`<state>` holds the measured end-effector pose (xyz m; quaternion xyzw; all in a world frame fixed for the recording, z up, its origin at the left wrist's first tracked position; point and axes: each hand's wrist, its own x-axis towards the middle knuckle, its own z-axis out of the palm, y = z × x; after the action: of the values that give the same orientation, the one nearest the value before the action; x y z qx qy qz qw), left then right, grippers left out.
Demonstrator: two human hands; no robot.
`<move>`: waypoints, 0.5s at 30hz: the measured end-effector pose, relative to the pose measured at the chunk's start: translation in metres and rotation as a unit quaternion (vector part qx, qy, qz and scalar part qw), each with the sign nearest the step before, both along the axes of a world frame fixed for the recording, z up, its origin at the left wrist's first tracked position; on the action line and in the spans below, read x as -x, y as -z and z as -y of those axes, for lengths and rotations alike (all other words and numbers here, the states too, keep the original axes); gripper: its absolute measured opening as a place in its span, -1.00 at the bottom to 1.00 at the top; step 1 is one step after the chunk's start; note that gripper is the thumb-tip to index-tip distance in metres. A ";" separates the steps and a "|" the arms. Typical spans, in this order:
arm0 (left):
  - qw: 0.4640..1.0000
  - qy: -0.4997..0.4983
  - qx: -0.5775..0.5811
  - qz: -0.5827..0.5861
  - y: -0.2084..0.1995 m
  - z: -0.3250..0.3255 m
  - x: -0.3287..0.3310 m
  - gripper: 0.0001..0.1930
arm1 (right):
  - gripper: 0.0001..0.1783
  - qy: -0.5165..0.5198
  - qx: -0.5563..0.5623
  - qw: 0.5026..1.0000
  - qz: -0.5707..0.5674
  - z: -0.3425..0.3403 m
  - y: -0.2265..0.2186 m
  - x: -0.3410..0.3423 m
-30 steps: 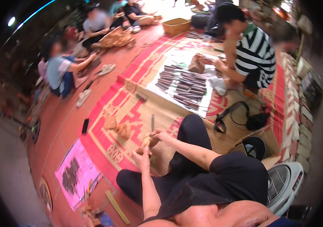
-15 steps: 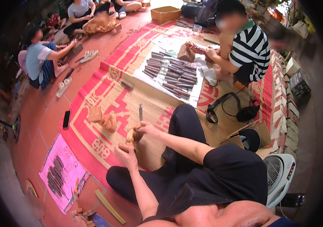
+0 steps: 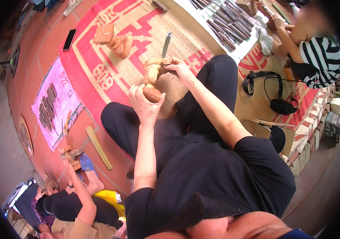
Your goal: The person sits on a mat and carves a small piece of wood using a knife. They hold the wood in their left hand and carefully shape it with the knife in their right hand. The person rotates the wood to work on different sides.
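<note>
A pale carved wooden figure is held in front of my lap, tilted, with its reddish flat base toward me. My left hand is closed around the base end. At the figure's other end, my right hand pinches a small dark piece against the wood; its kind is partly hidden by the fingers. Just beyond, a narrow flat metal blade points away from me, its near end hidden behind the carving. Farther left, a second carved wooden figure with a square block end rests on the mat.
The red-and-tan woven mat spreads before me. A phone lies at its left edge, near a pink cloth bearing dark tools. Dark-handled tools fill a white sheet far right. A striped-shirt person sits right; another sits lower left.
My view has tilted down and closer to my lap. The carving now shows its base toward me, with my left hand wrapped around it. A person at lower left has come into view.
</note>
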<state>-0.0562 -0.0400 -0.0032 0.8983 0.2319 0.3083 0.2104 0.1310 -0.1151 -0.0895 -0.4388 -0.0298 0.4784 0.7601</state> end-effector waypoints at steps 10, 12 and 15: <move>0.998 0.054 -0.006 -0.027 0.017 0.007 0.003 -0.15 | -0.85 0.031 -0.007 0.999 0.033 0.008 -0.015 0.000; 0.997 0.065 -0.018 -0.029 0.018 0.008 0.001 -0.16 | -0.84 0.012 0.021 0.988 0.152 0.011 -0.013 0.005; 0.997 0.070 -0.025 -0.032 0.020 0.008 0.002 -0.17 | -0.78 0.012 0.025 0.984 0.174 0.013 -0.024 0.016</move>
<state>-0.0580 -0.0479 -0.0228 0.9267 0.1668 0.2699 0.2013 0.1148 -0.1282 -0.0656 -0.5341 -0.1444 0.3866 0.7379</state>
